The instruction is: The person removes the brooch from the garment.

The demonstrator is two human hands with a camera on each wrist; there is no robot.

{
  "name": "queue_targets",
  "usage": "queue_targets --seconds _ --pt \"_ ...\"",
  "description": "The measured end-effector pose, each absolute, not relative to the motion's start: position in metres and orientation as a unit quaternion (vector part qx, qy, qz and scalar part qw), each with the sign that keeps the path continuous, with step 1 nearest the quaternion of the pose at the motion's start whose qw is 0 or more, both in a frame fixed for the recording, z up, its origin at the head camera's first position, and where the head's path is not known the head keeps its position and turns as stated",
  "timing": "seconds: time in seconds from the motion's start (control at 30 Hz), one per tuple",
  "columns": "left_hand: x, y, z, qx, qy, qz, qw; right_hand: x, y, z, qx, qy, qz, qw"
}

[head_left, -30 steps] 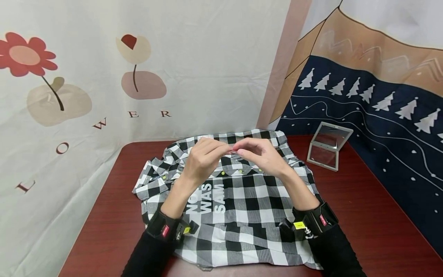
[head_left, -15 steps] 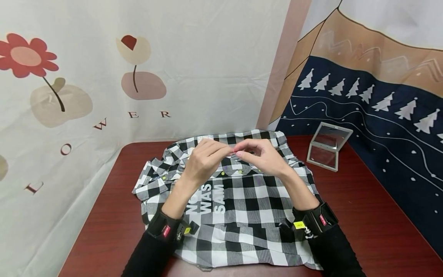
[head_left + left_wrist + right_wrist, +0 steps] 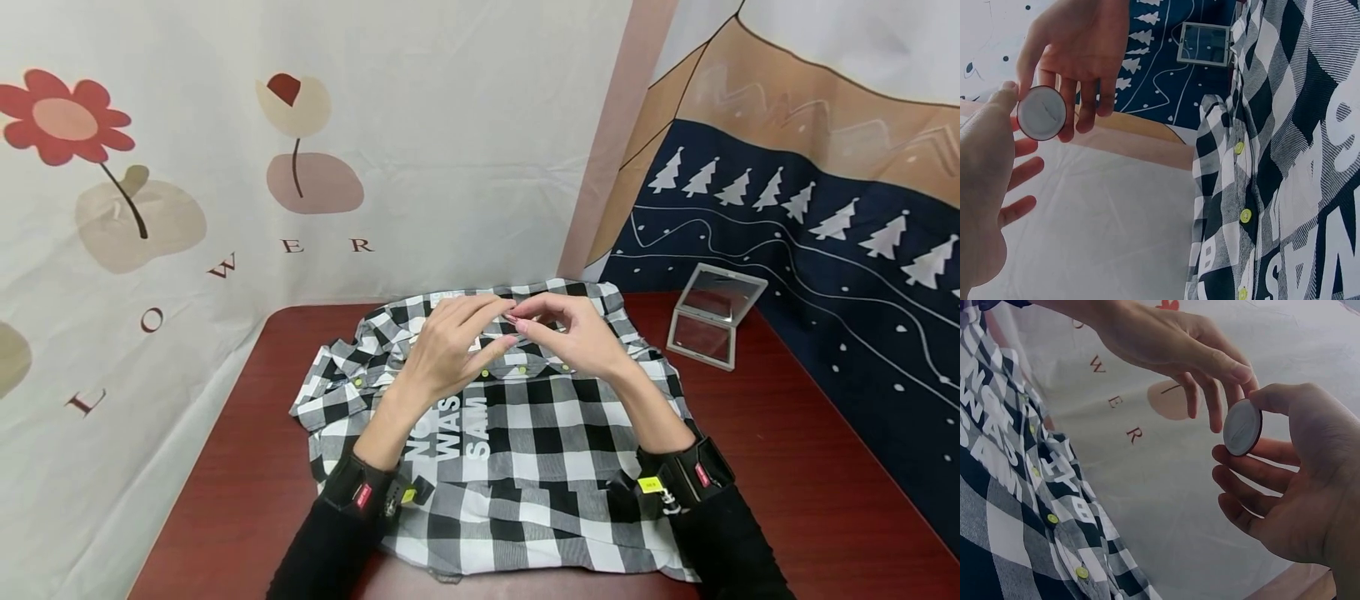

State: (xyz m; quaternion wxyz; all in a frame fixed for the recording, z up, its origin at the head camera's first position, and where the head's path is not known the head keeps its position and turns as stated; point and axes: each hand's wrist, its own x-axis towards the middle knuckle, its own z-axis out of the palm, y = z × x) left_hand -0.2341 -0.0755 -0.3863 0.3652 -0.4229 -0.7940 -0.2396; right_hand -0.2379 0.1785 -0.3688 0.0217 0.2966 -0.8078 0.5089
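A small round disc (image 3: 1242,427) with a pale face, a thin dark mark and a dark reddish rim is held upright above the shirt. My right hand (image 3: 581,337) pinches its edge between thumb and fingers, as the right wrist view shows. My left hand (image 3: 453,346) hovers beside it, thumb apart from the fingers and fingertips close to the disc; whether they touch it I cannot tell. In the head view the disc is mostly hidden by fingers. Below both hands a black-and-white checked shirt (image 3: 555,433) lies spread, with yellow-green buttons and white lettering.
An open folding mirror (image 3: 703,337) lies at the right on the red-brown table (image 3: 772,475). Behind the table hang a pale cloth (image 3: 450,167) printed with flowers and a dark blue cloth (image 3: 810,275) with white trees.
My left thumb has moved down away from its fingers, letting go of the disc. My right hand has stayed almost in place, still pinching the disc.
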Motion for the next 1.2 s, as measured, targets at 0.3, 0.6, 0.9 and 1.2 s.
queue_targets --seconds 0.3,0.6,0.9,1.2 --pt "-0.235 -0.082 -0.388 -0.378 -0.849 -0.249 0.271 -0.24 0.185 -0.384 0.287 -0.837 0.456 0.098" --pt "-0.243 -0.079 -0.395 -0.339 -0.902 -0.218 0.158 -0.241 0.205 -0.402 0.27 -0.865 0.389 0.165" --pt "-0.251 -0.063 -0.406 -0.339 -0.916 -0.196 0.085 -0.241 0.237 -0.421 0.224 -0.894 0.358 0.148" --pt "-0.257 -0.038 -0.42 -0.361 -0.918 -0.157 0.055 -0.236 0.271 -0.438 0.184 -0.913 0.337 0.139"
